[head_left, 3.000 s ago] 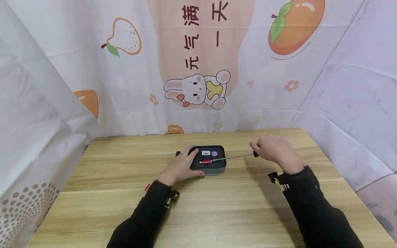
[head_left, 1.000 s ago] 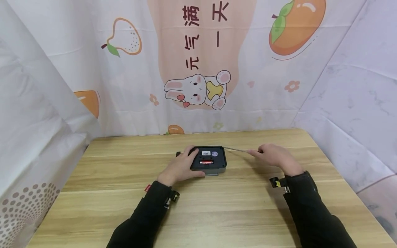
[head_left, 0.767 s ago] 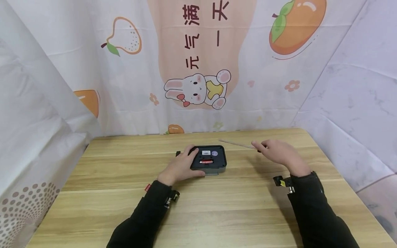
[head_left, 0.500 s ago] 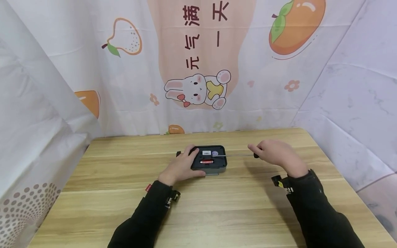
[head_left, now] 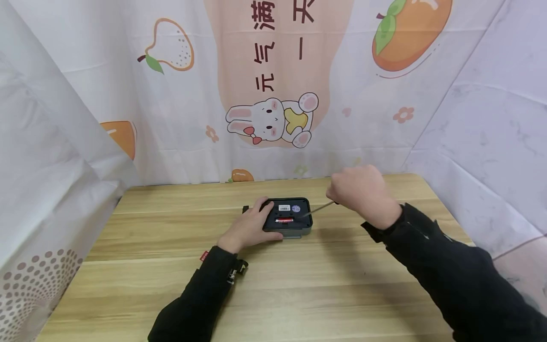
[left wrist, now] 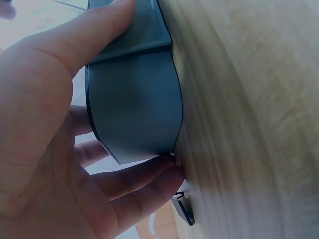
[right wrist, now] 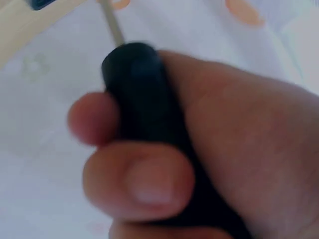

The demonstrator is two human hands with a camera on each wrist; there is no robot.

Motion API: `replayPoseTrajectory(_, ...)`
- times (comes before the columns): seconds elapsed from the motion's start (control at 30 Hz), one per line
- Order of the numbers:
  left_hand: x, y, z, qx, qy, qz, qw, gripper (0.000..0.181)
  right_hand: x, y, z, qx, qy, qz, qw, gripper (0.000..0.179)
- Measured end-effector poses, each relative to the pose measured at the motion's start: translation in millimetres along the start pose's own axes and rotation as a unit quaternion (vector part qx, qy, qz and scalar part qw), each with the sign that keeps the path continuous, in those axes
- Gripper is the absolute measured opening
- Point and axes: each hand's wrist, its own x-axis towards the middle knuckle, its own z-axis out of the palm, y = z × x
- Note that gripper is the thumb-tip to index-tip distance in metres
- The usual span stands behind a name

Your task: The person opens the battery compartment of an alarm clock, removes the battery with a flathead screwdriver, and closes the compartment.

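Note:
A dark grey, box-shaped device (head_left: 295, 228) with rounded corners lies on the table, its black recessed face upward. A red battery (head_left: 284, 220) sits in a slot in that face, below two stickers. My left hand (head_left: 248, 230) grips the device's left end; in the left wrist view, the thumb lies along one side wall (left wrist: 134, 94) and the fingers reach round the other. My right hand (head_left: 359, 190) holds a screwdriver (head_left: 320, 208) by its dark handle (right wrist: 144, 94), fingers wrapped round it. The thin metal shaft slants down to the left, its tip over the face right of the battery.
The wooden table (head_left: 299, 285) extends around the device. A white printed curtain (head_left: 179, 123) hangs behind the table's back edge, with further cloth on both sides. A small black piece (left wrist: 184, 209) stands out close to the device's left end, beside my left fingers.
The screwdriver tip went from the battery to behind the device, then back over its face. My right hand has now moved left and higher, tilting the shaft steeper. My left hand keeps its hold.

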Motion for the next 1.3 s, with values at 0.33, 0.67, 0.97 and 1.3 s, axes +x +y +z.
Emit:
replayPoseTrajectory(0.33,0.9,-1.7,1.6,0.004,0.004,0.001,1.0,0.098,27.5,-56,-26,-0.168,-0.058,-0.025,0.9838,0.063)
replayPoseTrajectory(0.67,1.1,1.5,0.4,0.011,0.003,0.006,0.9999,0.097,43.8,-2,-7,0.004,-0.192,0.065,0.9792,0.039)
replayPoseTrajectory(0.97,0.3,0.8,1.9,0.011,0.002,0.005,0.9999,0.097,0.5,69,64,0.201,-0.218,0.047,0.9538,0.047)
replayPoseTrajectory(1.3,3.0,-1.3,4.5,0.013,0.007,0.005,0.9999,0.098,-18.2,83,100,0.3,-0.222,0.065,0.9255,0.051)
